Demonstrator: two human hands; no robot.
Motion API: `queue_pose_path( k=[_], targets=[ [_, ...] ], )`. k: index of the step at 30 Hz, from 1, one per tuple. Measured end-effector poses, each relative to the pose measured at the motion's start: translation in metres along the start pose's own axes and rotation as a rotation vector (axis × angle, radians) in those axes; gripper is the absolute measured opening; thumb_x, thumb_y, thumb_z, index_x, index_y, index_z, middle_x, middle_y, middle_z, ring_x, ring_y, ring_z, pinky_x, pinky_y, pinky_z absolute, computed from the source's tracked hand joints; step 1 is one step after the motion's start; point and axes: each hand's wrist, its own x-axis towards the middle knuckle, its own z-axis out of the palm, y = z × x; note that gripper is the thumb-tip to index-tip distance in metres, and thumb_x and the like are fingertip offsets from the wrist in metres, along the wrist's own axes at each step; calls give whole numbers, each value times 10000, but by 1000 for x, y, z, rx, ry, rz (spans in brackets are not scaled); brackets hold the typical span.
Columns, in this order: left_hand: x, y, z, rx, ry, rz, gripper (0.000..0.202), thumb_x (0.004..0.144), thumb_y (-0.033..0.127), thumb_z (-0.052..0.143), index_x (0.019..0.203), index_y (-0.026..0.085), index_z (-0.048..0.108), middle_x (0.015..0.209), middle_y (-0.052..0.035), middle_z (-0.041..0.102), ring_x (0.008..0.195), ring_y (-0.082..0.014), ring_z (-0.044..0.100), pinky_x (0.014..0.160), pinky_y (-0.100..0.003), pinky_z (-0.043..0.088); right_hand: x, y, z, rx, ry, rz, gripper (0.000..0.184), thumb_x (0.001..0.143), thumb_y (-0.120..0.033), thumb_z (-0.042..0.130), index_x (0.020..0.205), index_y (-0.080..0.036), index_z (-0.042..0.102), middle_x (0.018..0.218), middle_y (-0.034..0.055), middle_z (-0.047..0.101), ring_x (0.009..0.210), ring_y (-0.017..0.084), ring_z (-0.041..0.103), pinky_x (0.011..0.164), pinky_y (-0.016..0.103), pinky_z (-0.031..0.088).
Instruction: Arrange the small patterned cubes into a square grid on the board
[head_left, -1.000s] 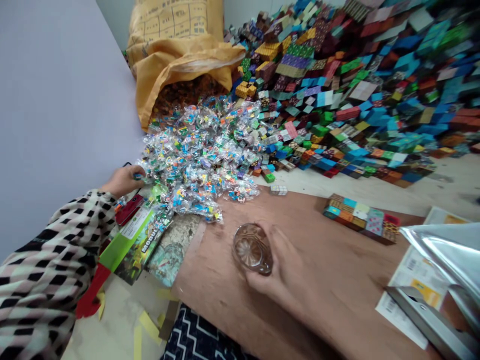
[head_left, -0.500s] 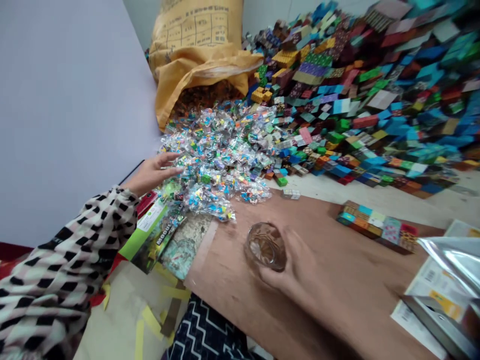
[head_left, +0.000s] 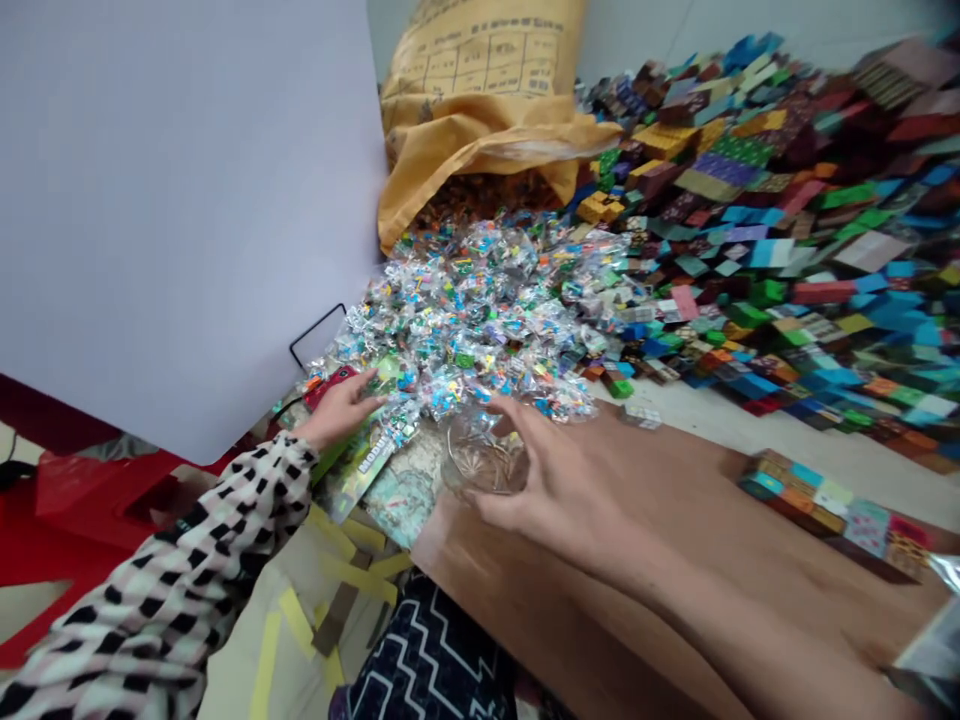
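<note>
Glass is the fragile item here. The cut-glass dish (head_left: 480,462) is held by the right hand (head_left: 559,475), with the fingers curled over its far rim and the thumb on the near side. It sits at the fingertip end of that hand, just short of the pile of clear packets (head_left: 480,300).

Risk, as a judgement: the dish is at the edge of the wooden board (head_left: 600,590) that lies under the palm. A slackened grip could let it tip off that edge. The slick packets near the rim could slide against the dish and shift it.

The left hand (head_left: 339,408) lies palm down on the far side of the dish from the right palm. Its fingers stretch onto the packets and a green printed carton (head_left: 360,462); whether it pinches anything cannot be told. The two hands are near each other, so a bump between them could jar the dish.

Appearance: the dish is clear, small and round, with a pressed ribbed pattern. It appears empty, though blur limits certainty. Beyond the fingertips are a yellow sack (head_left: 480,110) and a heap of coloured blocks (head_left: 787,200).
</note>
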Motion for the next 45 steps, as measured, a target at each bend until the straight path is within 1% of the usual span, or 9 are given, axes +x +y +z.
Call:
queue_pose_path(
  k=[8, 13, 17, 23, 29, 33, 36, 39, 45],
  targets=[
    [-9, 14, -4, 22, -27, 70, 747, 806, 466, 641, 1473, 192, 445, 1562, -138, 401, 1453, -280, 369, 1201, -458, 275, 17, -11, 9, 4, -32, -35, 676, 681, -396, 690, 1318, -228, 536, 1130, 101, 663, 965, 293, 651, 788, 414, 530],
    [-57, 38, -24, -34, -62, 57, 582, 852, 493, 613, 1347, 190, 583, 1405, -139, 591, 1271, -311, 572, 1068, -492, 456, 24, -18, 20, 105, -62, -65, 690, 664, -361, 721, 1314, -242, 524, 1137, 85, 659, 989, 281, 636, 825, 412, 516],
    [-96, 63, -17, -225, -189, 104, 725, 797, 410, 716, 1451, 230, 460, 1441, -120, 557, 1262, -288, 578, 1023, -456, 505, 37, -37, 33, 144, -129, -38, 684, 641, -384, 727, 1281, -236, 538, 1159, 91, 655, 1017, 288, 629, 842, 421, 515],
    [-108, 69, 8, 28, 228, 193, 826, 652, 328, 783, 1399, 189, 459, 1404, -154, 564, 1289, -347, 535, 1098, -556, 409, 52, -68, 47, 124, -229, 6, 672, 645, -409, 694, 1268, -215, 534, 1155, 96, 660, 1007, 300, 639, 827, 430, 517],
    [-114, 53, 21, 21, 569, 14, 790, 596, 349, 776, 1318, 211, 488, 1207, -114, 670, 1062, -300, 669, 923, -470, 541, 53, -84, 64, 85, -293, -49, 656, 687, -438, 692, 1275, -196, 528, 1213, 130, 633, 1017, 316, 639, 822, 432, 520],
    [-126, 37, 10, -53, 620, -22, 846, 556, 398, 846, 1302, 213, 492, 1165, -102, 674, 1029, -279, 674, 869, -419, 565, 70, -79, 68, 257, -529, -195, 741, 762, -481, 720, 1394, -188, 465, 1270, 131, 625, 1059, 273, 628, 858, 386, 513],
    [-136, 27, -6, -60, 740, -44, 865, 544, 439, 874, 1283, 198, 493, 1131, -103, 671, 1023, -275, 669, 890, -436, 558, 95, -72, 82, 381, -537, -100, 583, 913, -487, 591, 1410, -210, 466, 1253, 105, 648, 996, 205, 647, 817, 323, 513],
    [-144, 22, -21, -36, 861, -70, 880, 531, 445, 885, 1280, 196, 496, 1118, -106, 670, 1046, -292, 662, 933, -484, 540, 119, -74, 110, 111, -397, -90, 405, 960, -412, 535, 1270, -154, 582, 1194, 129, 664, 1055, 238, 623, 875, 343, 485],
    [-151, 15, -36, -37, 969, -140, 832, 557, 426, 868, 1269, 187, 510, 1116, -131, 673, 1086, -327, 647, 951, -541, 533, 140, -100, 171, -299, -340, -203, 503, 858, -505, 643, 1245, -186, 615, 1276, 156, 606, 1198, 316, 523, 975, 422, 420]
  ],
)
